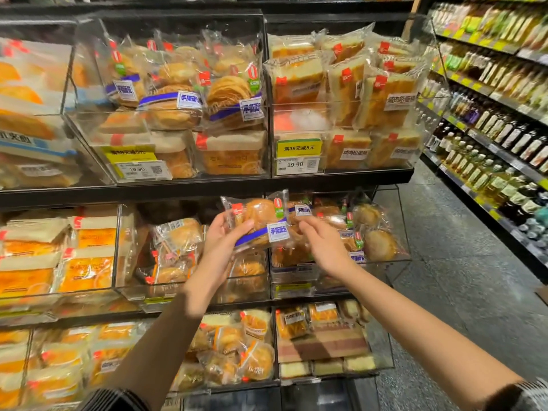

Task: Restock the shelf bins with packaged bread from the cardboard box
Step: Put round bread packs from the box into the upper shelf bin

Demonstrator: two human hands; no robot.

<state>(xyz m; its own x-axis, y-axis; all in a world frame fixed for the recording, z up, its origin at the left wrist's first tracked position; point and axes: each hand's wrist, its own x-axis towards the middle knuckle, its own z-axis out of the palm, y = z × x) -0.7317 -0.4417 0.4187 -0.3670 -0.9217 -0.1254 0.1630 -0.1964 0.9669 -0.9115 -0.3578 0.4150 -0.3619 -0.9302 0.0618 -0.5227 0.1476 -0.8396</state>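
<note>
A clear bag of round flaky bread (261,221) with a blue stripe and white label is held up in front of the middle shelf. My left hand (221,241) grips its left side, thumb on the front. My right hand (321,247) has its fingers relaxed at the bag's right edge, over the clear middle-shelf bin (397,229) that holds several similar bags. Whether the right fingers touch the bag is unclear. The cardboard box is out of view.
Clear bins of packaged bread fill three shelf levels; the top bins (341,137) carry yellow price tags. The lowest bins (326,345) hold small bags and sliced cake. An aisle floor (462,262) runs right, flanked by shelves of bottles (504,137).
</note>
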